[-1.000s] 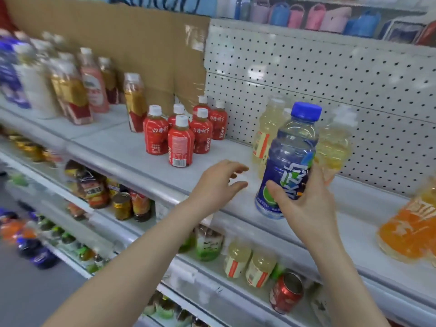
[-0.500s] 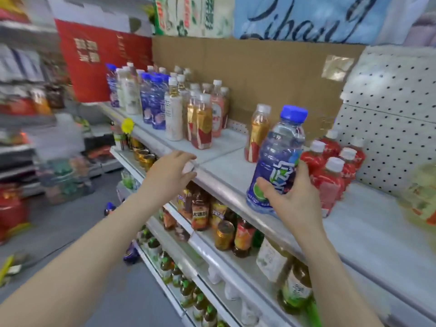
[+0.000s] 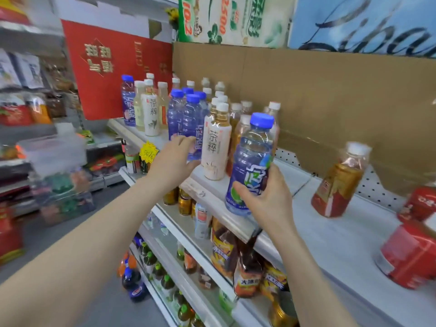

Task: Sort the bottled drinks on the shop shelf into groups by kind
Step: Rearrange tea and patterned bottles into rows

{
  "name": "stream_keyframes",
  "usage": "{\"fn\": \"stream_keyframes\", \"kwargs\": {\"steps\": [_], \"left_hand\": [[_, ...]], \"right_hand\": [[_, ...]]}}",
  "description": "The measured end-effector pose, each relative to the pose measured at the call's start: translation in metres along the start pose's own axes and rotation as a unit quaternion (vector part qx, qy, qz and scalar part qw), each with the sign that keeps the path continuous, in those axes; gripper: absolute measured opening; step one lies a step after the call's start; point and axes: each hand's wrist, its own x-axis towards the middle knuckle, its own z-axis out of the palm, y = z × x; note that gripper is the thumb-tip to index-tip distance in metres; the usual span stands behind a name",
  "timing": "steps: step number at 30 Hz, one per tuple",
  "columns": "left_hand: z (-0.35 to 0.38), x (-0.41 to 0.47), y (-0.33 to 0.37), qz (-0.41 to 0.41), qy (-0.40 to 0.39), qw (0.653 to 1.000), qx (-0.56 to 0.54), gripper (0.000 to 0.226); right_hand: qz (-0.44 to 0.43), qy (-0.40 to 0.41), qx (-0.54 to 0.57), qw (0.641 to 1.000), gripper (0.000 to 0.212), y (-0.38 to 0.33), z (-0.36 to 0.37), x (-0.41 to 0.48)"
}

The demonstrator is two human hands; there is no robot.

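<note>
My right hand (image 3: 266,199) grips a clear bottle with a blue cap and blue label (image 3: 250,161), held upright just above the front edge of the white shelf (image 3: 330,234). To its left stands a group of similar blue-capped bottles (image 3: 186,114). My left hand (image 3: 173,161) reaches the front bottle of that group, fingers and thumb spread against its lower part. A white-labelled tea bottle (image 3: 215,147) stands between the group and the held bottle. Behind it are several amber tea bottles (image 3: 238,123).
A lone amber bottle with a red label (image 3: 337,185) stands to the right, and red bottles (image 3: 410,256) at the far right edge. Another blue-capped bottle (image 3: 127,100) stands at the shelf's far left end. Lower shelves (image 3: 224,251) hold more drinks and cans. Brown cardboard backs the shelf.
My view swung left along the shelf. My right hand carried the blue-capped bottle leftward, close to the blue group. My left hand rose from the shelf edge to the front blue bottle.
</note>
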Motion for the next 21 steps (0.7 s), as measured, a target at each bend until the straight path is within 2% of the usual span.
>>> {"fn": "stream_keyframes", "kwargs": {"steps": [6,11,15,18,21], "left_hand": [[0.005,0.067,-0.053,-0.016,0.064,0.997,-0.031,0.074],[0.002,0.123,-0.080,0.070,0.134,0.988,-0.015,0.073],[0.004,0.163,-0.101,0.136,0.090,0.984,0.078,0.076],[0.006,0.182,-0.110,0.158,0.033,0.987,0.028,0.075],[0.004,0.196,-0.123,0.208,0.010,0.977,-0.044,0.080]], "right_hand": [[-0.024,-0.026,0.007,0.999,0.063,-0.009,0.062,0.037],[-0.023,-0.045,0.013,0.999,0.058,-0.028,0.113,0.057],[-0.022,-0.015,-0.020,0.999,0.059,-0.039,0.152,0.075],[-0.004,0.028,-0.032,0.999,0.059,-0.047,0.180,0.085],[0.028,0.067,-0.052,0.996,0.058,-0.057,0.204,0.091]]}}
